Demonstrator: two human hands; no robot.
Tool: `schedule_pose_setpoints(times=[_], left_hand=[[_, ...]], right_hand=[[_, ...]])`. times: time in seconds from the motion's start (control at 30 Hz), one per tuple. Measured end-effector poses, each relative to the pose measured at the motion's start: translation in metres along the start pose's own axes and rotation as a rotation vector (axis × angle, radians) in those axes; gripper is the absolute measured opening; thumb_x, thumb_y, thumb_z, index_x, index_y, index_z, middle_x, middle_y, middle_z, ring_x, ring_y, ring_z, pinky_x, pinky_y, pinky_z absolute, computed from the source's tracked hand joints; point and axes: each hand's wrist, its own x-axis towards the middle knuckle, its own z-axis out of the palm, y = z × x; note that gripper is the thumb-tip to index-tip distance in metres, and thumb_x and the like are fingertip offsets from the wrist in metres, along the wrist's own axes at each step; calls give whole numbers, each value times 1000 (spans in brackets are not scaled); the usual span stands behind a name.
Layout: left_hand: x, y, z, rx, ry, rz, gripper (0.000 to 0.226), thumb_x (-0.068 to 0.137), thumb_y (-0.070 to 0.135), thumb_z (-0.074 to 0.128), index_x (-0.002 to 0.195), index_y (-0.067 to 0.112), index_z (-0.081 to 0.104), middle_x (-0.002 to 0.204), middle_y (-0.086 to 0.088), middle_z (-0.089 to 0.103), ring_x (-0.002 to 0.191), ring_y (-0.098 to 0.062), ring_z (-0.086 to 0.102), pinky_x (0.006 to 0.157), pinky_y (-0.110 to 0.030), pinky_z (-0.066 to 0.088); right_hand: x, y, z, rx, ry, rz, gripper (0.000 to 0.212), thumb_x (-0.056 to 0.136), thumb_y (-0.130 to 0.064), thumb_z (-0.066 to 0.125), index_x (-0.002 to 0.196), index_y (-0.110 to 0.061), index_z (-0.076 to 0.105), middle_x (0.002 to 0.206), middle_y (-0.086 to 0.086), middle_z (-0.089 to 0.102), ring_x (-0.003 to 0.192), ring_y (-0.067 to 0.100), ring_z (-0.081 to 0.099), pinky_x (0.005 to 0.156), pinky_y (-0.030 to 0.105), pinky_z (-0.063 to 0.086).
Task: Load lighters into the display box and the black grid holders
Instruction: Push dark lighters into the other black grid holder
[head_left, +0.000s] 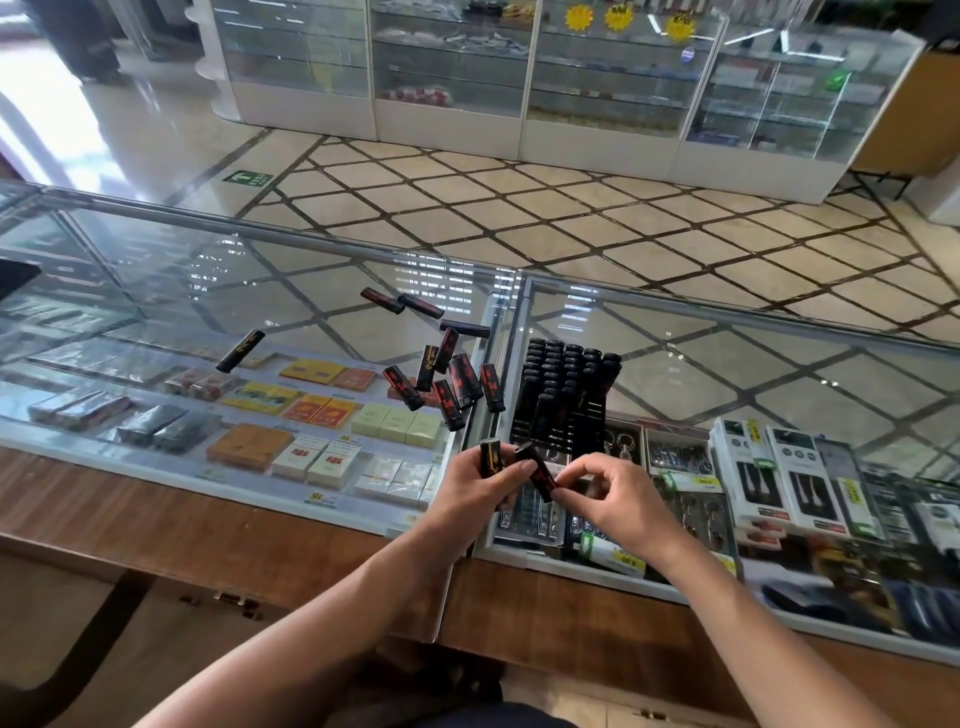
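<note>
Near the middle, gripping an upright lighter in the left hand, fingers curled round it. Pinching a tilted lighter by its near end with the right hand, between thumb and fingertips. Just beyond, on the glass tabletop, a black grid holder packed with lighters. Left of it, loose lighters scattered, a lone lighter well apart farther left.

A glass-topped counter with a wooden near edge runs across the scene, and packets lie on the shelf under the glass. Beyond it is a beige tiled floor crossed by dark diagonal lines. White glass display cabinets line the far side. Bright light glares on the floor at the far left.
</note>
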Motion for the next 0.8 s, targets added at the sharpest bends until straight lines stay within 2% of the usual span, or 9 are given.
schedule_pose_setpoints(times=[0.07,0.23,0.37,0.43,0.57,0.8], left_hand=[[0,0,0,20,7,0,31,84,27,76,101,2,70,73,-10,59,61,-12,52,58,-24,45],[0,1,0,35,8,-2,39,84,28,76,104,-4,68,74,-10,59,60,-13,52,57,-24,45],[1,2,1,42,26,-4,23,87,24,75,97,5,70,73,-11,60,60,-14,52,56,-26,45],[2,1,1,49,41,-1,14,93,18,73,96,5,68,74,-14,60,59,-15,52,55,-26,45],[3,1,2,96,49,-3,10,96,13,70,91,7,63,68,-7,60,55,-13,53,53,-23,45],[4,5,1,109,9,-23,30,93,18,74,104,-4,57,71,-9,60,57,-14,53,52,-23,46]], right_hand=[[0,-1,1,-15,-4,-17,14,84,-28,84,94,-32,76,84,-23,70,57,4,53,52,20,44],[3,-7,3,36,-16,-11,10,87,-27,81,97,-27,79,82,-16,74,62,3,61,55,16,45],[-1,-11,6,32,45,-40,23,83,-28,85,102,-28,74,77,-8,70,61,1,60,56,15,46],[-3,-11,9,-65,106,-94,30,79,-35,87,103,-29,71,80,-13,68,65,0,61,59,13,46],[-3,-9,16,-366,175,-255,35,82,-52,81,104,-30,63,91,-19,65,77,-2,62,65,14,52],[-1,-12,16,-364,164,-299,28,87,-36,78,112,-23,72,99,-12,70,84,1,65,75,11,53]])
